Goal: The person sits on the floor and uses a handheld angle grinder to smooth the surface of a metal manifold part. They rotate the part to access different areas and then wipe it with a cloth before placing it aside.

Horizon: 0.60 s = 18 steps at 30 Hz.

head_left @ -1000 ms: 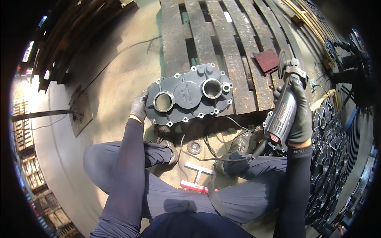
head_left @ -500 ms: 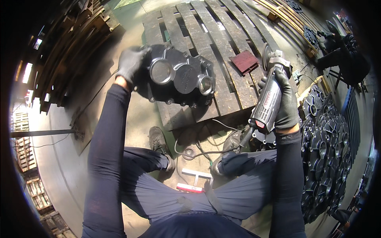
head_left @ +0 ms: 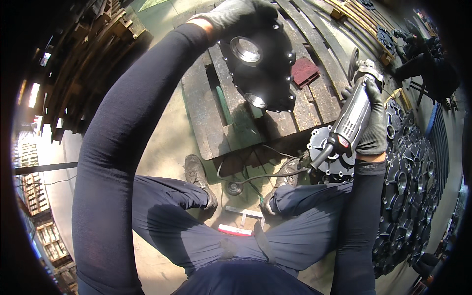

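My left hand (head_left: 241, 18), in a grey glove, grips the upper edge of a black cast metal housing cover (head_left: 268, 69). The cover is tilted above the wooden pallet (head_left: 204, 118), with two round bores showing. My right hand (head_left: 374, 125), also gloved, is wrapped round the body of an angle grinder (head_left: 353, 110). The grinder's disc (head_left: 353, 64) points away from me and stands apart from the cover. Its cord runs down from the rear end toward the floor. On the pallet, right of the cover, lies a dark red block (head_left: 305, 72).
Many black castings (head_left: 405, 172) are stacked at my right, and a grey-faced casting (head_left: 319, 140) sits below the grinder. Stacked pallets (head_left: 83, 59) rise at the left. The cord (head_left: 265, 176) loops between my shoes, near a white-and-red bar-shaped object (head_left: 236, 230).
My left hand has swung up and right with the cover, which has turned so its bores line up more vertically. The grinder has moved slightly right and down.
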### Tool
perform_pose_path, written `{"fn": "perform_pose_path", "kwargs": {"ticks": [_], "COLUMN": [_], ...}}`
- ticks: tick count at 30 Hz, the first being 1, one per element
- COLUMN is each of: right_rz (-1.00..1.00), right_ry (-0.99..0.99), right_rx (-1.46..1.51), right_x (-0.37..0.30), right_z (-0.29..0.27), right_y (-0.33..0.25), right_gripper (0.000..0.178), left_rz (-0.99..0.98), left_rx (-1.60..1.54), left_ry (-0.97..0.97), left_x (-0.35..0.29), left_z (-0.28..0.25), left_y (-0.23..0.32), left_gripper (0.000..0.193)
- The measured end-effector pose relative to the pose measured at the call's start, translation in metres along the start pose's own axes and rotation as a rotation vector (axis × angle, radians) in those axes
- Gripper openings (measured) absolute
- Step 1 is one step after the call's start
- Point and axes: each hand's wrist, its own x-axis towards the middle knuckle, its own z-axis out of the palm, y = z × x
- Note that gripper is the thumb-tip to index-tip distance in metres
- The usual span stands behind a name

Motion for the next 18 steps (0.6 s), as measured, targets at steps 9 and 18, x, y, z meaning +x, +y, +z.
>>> {"fn": "perform_pose_path", "kwargs": {"ticks": [9, 18], "right_rz": [0.076, 0.037], "right_ry": [-0.018, -0.056], "right_rx": [0.066, -0.001], "right_x": [0.006, 0.001], "right_z": [-0.026, -0.019], "right_y": [0.003, 0.01], "right_gripper": [0.069, 0.073], "left_rz": [0.136, 0.008], "left_rx": [-0.111, 0.374], "left_ry": [0.02, 0.294], "left_x": [-0.078, -0.196], "left_z": [-0.009, 0.022], "left_y": [0.014, 0.042], "left_gripper": [0.022, 0.048]}}
